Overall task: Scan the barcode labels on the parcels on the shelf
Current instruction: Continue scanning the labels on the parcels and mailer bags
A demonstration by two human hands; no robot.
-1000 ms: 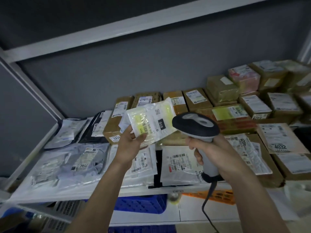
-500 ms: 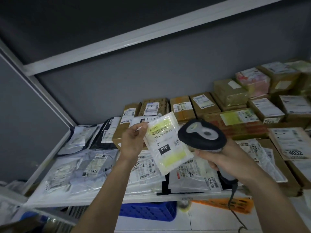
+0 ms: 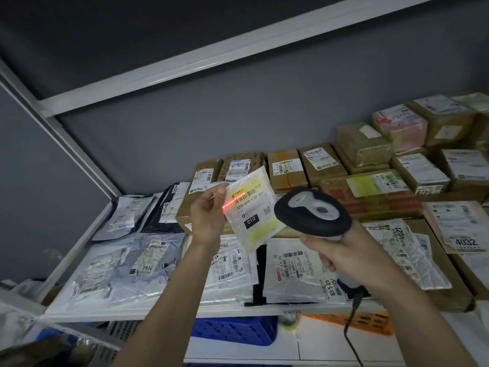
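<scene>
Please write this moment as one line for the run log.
left hand: holds pouch | right hand: grips scanner | red beam on barcode

Open air fills the space between the white metal upper shelf beam (image 3: 211,62) and the parcels below. The white shelf board (image 3: 164,312) is covered edge to edge: flat grey and white plastic mailer bags (image 3: 127,263) lie low at the front left, while brown cardboard boxes (image 3: 370,192) stack higher along the grey back wall (image 3: 211,139) and to the right.

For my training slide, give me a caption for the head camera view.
Left hand holds a small white parcel while the right hand's scanner casts a red line across its barcode.
</scene>
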